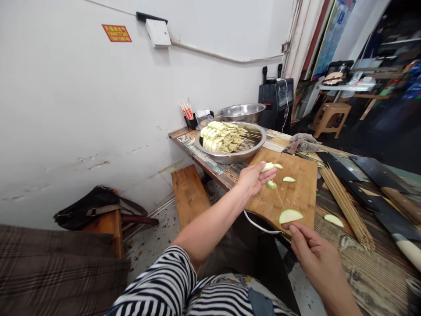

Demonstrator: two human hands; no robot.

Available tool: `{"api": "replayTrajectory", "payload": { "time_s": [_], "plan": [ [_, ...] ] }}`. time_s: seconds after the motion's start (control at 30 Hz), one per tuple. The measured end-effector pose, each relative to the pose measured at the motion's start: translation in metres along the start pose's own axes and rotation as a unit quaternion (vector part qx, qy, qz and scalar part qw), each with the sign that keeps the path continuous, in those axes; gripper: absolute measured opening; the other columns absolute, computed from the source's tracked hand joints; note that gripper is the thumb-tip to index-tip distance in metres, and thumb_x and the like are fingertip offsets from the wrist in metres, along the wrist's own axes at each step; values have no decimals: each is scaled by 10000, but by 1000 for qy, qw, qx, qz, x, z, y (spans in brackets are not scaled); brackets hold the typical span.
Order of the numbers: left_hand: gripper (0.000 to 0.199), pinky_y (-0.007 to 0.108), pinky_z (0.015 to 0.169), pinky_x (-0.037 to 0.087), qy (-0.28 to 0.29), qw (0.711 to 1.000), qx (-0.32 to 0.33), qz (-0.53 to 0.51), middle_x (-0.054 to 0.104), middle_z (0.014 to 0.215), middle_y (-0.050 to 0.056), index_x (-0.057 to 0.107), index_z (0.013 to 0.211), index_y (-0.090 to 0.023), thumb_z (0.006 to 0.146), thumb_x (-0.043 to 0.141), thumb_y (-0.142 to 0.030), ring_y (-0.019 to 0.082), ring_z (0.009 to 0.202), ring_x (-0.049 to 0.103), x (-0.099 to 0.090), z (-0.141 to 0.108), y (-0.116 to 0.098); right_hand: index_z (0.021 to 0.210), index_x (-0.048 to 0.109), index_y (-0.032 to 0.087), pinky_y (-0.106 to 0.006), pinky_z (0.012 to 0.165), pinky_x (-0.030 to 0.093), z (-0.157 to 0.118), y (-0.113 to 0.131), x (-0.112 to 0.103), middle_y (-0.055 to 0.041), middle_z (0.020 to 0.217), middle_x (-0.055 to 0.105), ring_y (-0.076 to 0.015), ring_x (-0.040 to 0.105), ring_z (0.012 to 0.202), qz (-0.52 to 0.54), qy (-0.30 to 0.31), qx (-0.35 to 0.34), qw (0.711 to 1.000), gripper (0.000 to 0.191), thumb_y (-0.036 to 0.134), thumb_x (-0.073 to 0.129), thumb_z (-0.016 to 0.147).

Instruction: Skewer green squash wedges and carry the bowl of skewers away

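Note:
My right hand (311, 248) pinches a thin bamboo skewer (279, 195) near its lower end. A half-round slice of pale green zucchini (290, 216) is on the skewer just above those fingertips. The skewer slants up and left toward my left hand (255, 179), which is over the edge of the wooden cutting board (301, 195). Pale zucchini slices (268, 166) are between its thumb and fingers. Another slice (271, 184) shows just below its fingers; whether it touches them I cannot tell. A loose slice (289, 179) lies on the board.
Behind the board, a steel basin (230, 157) holds many skewered slices (219, 137). A bundle of bare skewers (348, 208), a loose slice (333, 220) and several cleavers (396, 219) lie to the right. A grey cloth (302, 143) and another basin (241, 113) are farther back.

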State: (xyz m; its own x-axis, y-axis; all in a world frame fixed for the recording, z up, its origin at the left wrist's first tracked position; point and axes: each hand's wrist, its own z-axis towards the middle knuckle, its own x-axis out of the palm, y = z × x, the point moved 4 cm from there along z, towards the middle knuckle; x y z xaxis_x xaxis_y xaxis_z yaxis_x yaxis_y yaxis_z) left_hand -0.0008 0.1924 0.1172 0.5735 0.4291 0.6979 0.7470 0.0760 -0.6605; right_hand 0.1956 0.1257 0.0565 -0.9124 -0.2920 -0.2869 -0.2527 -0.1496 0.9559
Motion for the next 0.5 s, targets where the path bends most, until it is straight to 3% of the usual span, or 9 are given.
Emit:
{"api": "replayTrajectory", "payload": {
  "time_s": [0.5],
  "plan": [
    [113, 440, 903, 530, 12, 1000, 12, 3, 682, 758, 105, 567, 776, -63, 886, 547, -64, 188, 690, 703, 4, -3, 5, 985, 677, 117, -224, 449, 278, 5, -7, 2, 19, 544, 451, -95, 373, 486, 22, 10, 23, 999, 512, 590, 569, 819]
  ]
}}
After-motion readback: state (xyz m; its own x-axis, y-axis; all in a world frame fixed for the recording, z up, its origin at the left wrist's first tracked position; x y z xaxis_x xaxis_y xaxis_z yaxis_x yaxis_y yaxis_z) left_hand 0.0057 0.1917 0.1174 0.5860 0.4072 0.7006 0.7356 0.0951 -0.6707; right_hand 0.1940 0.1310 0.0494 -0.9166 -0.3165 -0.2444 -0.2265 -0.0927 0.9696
